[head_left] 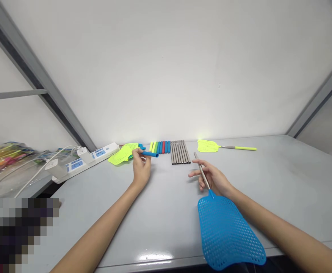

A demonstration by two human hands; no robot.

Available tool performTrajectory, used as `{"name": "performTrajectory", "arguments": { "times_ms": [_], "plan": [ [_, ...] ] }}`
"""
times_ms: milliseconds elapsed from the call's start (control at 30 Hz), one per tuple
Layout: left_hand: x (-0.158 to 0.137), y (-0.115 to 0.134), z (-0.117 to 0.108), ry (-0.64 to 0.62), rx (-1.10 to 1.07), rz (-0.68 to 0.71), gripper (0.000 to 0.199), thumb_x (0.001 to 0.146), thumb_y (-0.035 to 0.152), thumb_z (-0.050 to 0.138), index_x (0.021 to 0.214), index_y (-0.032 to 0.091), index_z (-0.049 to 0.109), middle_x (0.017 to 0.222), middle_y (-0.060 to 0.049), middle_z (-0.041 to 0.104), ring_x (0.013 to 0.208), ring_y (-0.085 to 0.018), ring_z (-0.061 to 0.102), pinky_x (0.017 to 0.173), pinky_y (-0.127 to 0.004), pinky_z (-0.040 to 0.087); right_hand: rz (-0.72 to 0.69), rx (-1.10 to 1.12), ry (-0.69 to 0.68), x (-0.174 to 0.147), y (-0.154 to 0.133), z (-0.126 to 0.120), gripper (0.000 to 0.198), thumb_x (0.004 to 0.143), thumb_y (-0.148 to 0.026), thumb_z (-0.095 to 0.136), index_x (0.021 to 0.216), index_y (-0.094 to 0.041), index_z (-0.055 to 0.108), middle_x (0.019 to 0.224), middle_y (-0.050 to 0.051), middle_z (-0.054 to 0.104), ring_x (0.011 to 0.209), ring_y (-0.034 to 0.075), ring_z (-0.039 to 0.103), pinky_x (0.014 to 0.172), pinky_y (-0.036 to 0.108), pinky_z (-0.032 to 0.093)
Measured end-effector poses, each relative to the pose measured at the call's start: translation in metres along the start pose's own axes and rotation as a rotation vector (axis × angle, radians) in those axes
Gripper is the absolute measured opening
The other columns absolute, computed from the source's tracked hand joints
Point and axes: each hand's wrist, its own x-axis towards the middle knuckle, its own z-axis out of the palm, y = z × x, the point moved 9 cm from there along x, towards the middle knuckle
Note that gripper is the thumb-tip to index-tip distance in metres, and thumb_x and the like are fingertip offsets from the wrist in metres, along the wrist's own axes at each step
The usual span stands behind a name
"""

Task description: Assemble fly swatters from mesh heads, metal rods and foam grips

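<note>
My left hand (pixel 142 167) pinches a blue handle sleeve (pixel 150 154), whose open end points right. In my right hand (pixel 213 177) is a fly swatter with a metal rod (pixel 202 170); the rod's bare end points up and away from me. Its blue perforated head (pixel 228 231) hangs toward me over the table's front edge. Some of the right fingers are stretched out while the rod lies against the hand. The sleeve and the rod are apart. Just beyond my left hand lie yellow-green swatter heads (pixel 123 154), with a bit of blue showing behind them.
Coloured handle sleeves (pixel 160 147) lie in a row near the wall, beside a row of metal rods (pixel 180 152). A yellow-green fly swatter (pixel 208 146) with its handle on lies to the right. At left are a power strip (pixel 88 161), white cables and bagged items (pixel 7 157).
</note>
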Motion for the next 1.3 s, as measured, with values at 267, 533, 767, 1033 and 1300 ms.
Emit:
{"name": "performTrajectory", "arguments": {
  "times_ms": [267,533,767,1033,1300],
  "plan": [
    [-0.006,0.012,0.019,-0.206,0.057,0.052,0.014,0.074,0.024,0.043,0.086,0.021,0.038,0.079,-0.001,0.046,0.066,-0.012,0.046,0.056,-0.023,0.038,0.026,0.024,-0.031,-0.008,-0.009,0.003,0.044,0.068,-0.024,0.031,0.106,-0.012,0.049,0.059,0.007,0.062,0.043,0.013,0.045,0.046,0.025,0.037],
    [-0.013,0.017,0.036,-0.375,0.094,0.116,0.013,0.075,0.024,0.042,0.088,0.02,0.04,0.08,0.0,0.046,0.063,-0.01,0.044,0.056,-0.022,0.037,0.048,-0.052,-0.097,-0.013,-0.004,0.012,0.04,0.075,-0.028,0.027,0.092,-0.01,0.059,0.043,0.004,0.053,0.041,0.012,0.042,0.045,0.024,0.033],
    [-0.014,0.017,0.041,-0.411,0.169,0.168,0.014,0.077,0.031,0.042,0.072,0.018,0.045,0.077,-0.001,0.043,0.067,-0.012,0.045,0.06,-0.024,0.039,0.019,0.092,-0.092,-0.01,-0.005,0.003,0.035,0.072,-0.021,0.034,0.094,-0.011,0.059,0.058,0.006,0.058,0.041,0.01,0.035,0.04,0.023,0.028],
    [-0.022,0.014,0.051,-0.537,0.199,0.176,0.021,0.079,0.035,0.038,0.079,0.017,0.05,0.071,-0.001,0.049,0.064,-0.013,0.047,0.059,-0.026,0.038,0.137,0.463,-0.139,-0.011,0.003,0.003,0.04,0.073,-0.015,0.035,0.112,-0.01,0.045,0.105,0.015,0.054,0.064,0.012,0.049,0.043,0.019,0.038],
    [-0.023,0.014,0.054,-0.572,0.208,0.185,0.024,0.079,0.036,0.037,0.081,0.017,0.052,0.071,-0.002,0.051,0.064,-0.013,0.047,0.058,-0.026,0.037,0.154,0.577,-0.028,-0.001,0.008,-0.01,0.036,0.067,-0.011,0.037,0.101,-0.018,0.05,0.065,0.004,0.057,0.051,0.01,0.046,0.033,0.015,0.031]
  ]
}}
